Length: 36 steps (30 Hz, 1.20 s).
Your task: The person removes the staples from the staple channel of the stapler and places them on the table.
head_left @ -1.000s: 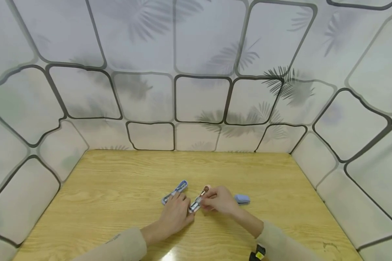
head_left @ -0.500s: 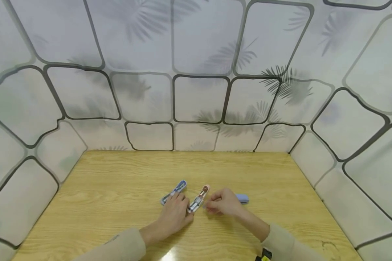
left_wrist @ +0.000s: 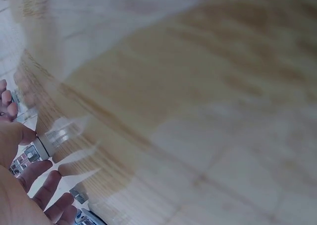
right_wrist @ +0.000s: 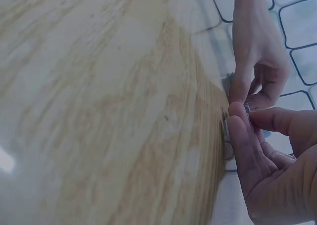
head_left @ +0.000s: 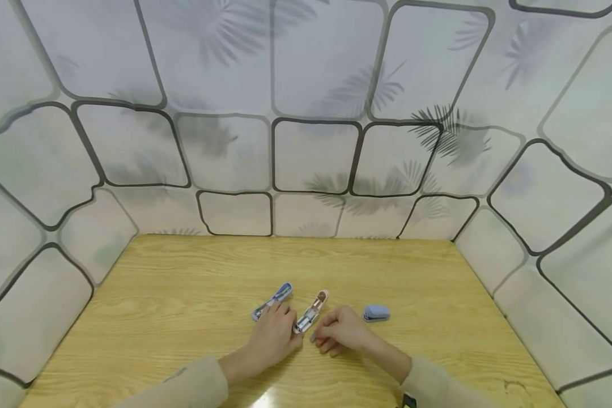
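An opened stapler (head_left: 310, 313), pink with a metal channel, lies slanted in the middle of the head view. My left hand (head_left: 272, 332) holds its near end between thumb and fingers; the left wrist view shows the stapler's end (left_wrist: 37, 153) in that grip. Just right of it, my right hand (head_left: 343, 330) pinches a small grey strip of staples (head_left: 313, 338), apart from the stapler. In the right wrist view a silvery bit of the strip (right_wrist: 247, 107) shows at the fingertips. A blue opened stapler (head_left: 274, 300) lies beyond the left hand, its near end partly covered by the fingers.
A closed blue mini stapler (head_left: 376, 313) lies right of the right hand. Everything rests on a wood-grain table (head_left: 183, 272), with a patterned wall (head_left: 311, 153) behind and at both sides. A black object (head_left: 409, 401) shows by the right sleeve.
The right hand has drawn away from the pink stapler, then come down nearer the body, the grey strip now showing at its fingertips. The left hand has stayed in place.
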### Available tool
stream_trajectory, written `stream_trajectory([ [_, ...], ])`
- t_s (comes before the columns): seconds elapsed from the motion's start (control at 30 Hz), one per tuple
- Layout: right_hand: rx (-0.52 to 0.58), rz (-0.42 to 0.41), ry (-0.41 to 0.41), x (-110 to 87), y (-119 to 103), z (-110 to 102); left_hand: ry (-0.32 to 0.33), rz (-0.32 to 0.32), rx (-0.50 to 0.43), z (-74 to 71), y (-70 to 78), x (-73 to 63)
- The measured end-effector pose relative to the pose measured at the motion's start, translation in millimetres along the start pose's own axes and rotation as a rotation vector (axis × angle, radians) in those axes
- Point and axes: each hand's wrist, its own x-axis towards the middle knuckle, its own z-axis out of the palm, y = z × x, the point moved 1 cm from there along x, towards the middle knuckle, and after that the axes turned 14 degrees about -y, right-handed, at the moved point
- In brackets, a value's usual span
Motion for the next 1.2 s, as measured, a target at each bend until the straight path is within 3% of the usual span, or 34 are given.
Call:
stream_trajectory([
  [0.37, 0.018, 0.037, 0.025, 7.3, 4.0, -1.9, 0.011, -0.009, 0.003, 0.3, -1.3, 0.8],
  [0.7, -0.007, -0.1, 0.016, -9.6, 2.1, -22.9, 0.03, -0.001, 0.02, -0.3, 0.4, -0.6],
  [0.97, -0.177, -0.186, 0.075, -33.7, -7.8, -48.7, -0.006, -0.006, 0.0, -0.5, 0.5, -0.3],
  [1.2, -0.481, -0.346, 0.209, -53.4, -7.9, -70.8, 0.011, 0.005, 0.017, 1.5, -0.4, -0.3],
])
